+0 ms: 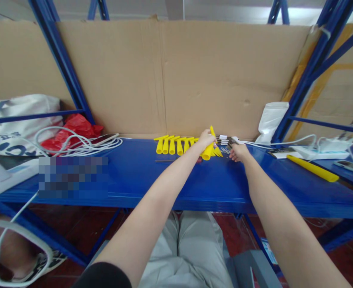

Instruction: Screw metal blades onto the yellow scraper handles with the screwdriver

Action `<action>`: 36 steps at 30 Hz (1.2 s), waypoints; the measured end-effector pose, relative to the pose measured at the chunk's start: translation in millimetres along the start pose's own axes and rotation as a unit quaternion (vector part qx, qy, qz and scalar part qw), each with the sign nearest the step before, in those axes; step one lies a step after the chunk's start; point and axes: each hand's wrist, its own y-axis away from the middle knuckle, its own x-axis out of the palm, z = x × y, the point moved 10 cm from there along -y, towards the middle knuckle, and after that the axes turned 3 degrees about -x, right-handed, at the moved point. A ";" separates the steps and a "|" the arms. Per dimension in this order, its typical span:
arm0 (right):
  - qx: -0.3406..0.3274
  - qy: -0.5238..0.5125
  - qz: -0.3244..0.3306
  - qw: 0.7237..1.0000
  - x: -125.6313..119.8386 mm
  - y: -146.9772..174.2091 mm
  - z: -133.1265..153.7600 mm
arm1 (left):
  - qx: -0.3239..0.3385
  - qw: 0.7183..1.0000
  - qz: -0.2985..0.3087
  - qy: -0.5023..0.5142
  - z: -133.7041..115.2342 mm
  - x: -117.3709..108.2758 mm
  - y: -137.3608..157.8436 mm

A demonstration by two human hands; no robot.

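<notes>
Cardboard backing (113,80) bounds the blue surface (134,182) behind; room for moving lies toward the front edge (206,204). Yellow pieces (172,149) sit rowed at the rear, presumably for easy reach. Left hand (206,138): grip closed around a held yellow piece (207,153). Right hand (238,152): fingers curled beside small loose parts (225,150); cannot tell whether pinching anything.

At rear: upright cardboard panel (113,76) behind the blue surface (134,176). At left: white tote bag (24,110) with dark markings, beside crumpled red plastic bag (82,125); in front, loosely coiled white cable (84,150). At right: upright white pouch (272,118) beside slanting blue post (301,88); farther right, white power strip (323,151) and, near the edge, phone (352,167).
</notes>
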 end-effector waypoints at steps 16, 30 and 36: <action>-0.157 -0.008 0.021 0.987 13.3 12.3 43.4 | 0.351 0.728 -0.038 -0.588 -34.7 -54.0 110.3; -0.314 0.021 0.131 0.940 71.0 69.5 99.3 | 0.306 0.742 -0.023 -0.596 -4.7 -59.2 108.2; -0.316 0.105 -0.031 0.943 18.5 44.5 96.8 | 0.281 0.770 -0.031 -0.571 -1.0 -65.8 104.6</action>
